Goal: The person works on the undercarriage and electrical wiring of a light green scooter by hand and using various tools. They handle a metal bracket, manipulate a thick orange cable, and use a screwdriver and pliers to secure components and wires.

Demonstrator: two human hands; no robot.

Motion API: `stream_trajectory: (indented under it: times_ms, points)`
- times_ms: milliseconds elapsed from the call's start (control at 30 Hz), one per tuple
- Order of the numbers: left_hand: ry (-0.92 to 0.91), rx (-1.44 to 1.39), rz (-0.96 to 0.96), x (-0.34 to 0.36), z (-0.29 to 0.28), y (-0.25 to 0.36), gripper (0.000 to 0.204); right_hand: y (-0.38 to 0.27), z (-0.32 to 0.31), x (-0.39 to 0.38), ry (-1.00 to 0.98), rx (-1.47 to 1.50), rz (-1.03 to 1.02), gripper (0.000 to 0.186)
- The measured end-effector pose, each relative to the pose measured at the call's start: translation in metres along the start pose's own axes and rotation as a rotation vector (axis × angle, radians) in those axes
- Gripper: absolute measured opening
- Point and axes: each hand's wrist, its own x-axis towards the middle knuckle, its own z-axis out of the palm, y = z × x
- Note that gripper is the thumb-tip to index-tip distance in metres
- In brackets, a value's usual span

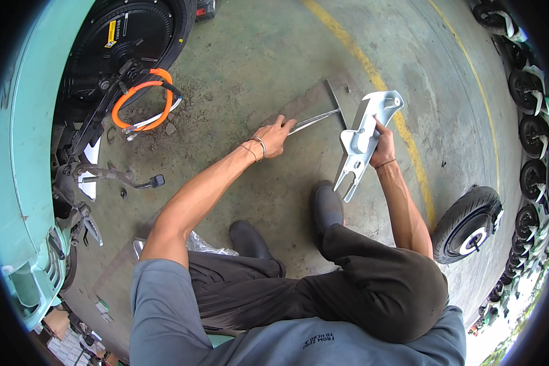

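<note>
My left hand (pixel 272 139), with a bangle at the wrist, is closed on the shaft of a T-handle wrench (pixel 315 119). The crossbar of the wrench points away from me, over the floor. Off to the right, my right hand (pixel 383 146) grips a long, pale white moulded cover (pixel 363 135) by its edge. This cover is tilted, its hollow, ribbed side partly showing and its forked end pointing toward my boot. The wrench crossbar comes close to the cover; whether they touch I cannot tell.
A vehicle with a mint-green body panel (pixel 33 122) stands at the left, its black hub wheel (pixel 125 36) and orange cable (pixel 114 113) exposed. A loose wheel (pixel 468 226) lies right of my knee. Clear plastic wrap (pixel 207 245) is beside my left boot. Several wheels line the right edge.
</note>
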Motion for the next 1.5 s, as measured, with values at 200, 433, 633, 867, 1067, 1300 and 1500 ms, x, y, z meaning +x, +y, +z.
stream_trajectory:
  times_ms: [200, 433, 633, 867, 1067, 1300, 1500]
  points:
    - [0.15, 0.227, 0.104, -0.003, 0.014, 0.001, 0.046, -0.005, 0.011, -0.002, -0.024, -0.068, -0.023, 0.033]
    - [0.348, -0.371, -0.151, -0.015, -0.008, -0.008, 0.026, 0.002, 0.03, 0.0, -0.124, -0.109, 0.01, 0.031]
    - [0.498, -0.635, -0.142, -0.024, -0.039, 0.053, 0.088, 0.03, 0.077, 0.004, -0.015, -0.596, -0.044, 0.027]
    - [0.419, -0.396, -0.195, -0.047, -0.05, 0.04, 0.074, 0.061, 0.148, -0.022, -0.223, -0.824, 0.007, 0.026]
    - [0.296, -0.314, -0.343, -0.066, -0.069, 0.035, 0.06, 0.08, 0.179, -0.029, -0.393, -1.173, -0.249, 0.025]
    - [0.289, -0.208, -0.117, -0.079, -0.059, 0.017, 0.068, 0.079, 0.189, -0.036, -0.491, -1.316, -0.27, 0.019]
    - [0.071, -0.458, -0.232, -0.088, -0.084, 0.016, 0.057, 0.081, 0.199, -0.044, -0.497, -1.191, -0.075, 0.023]
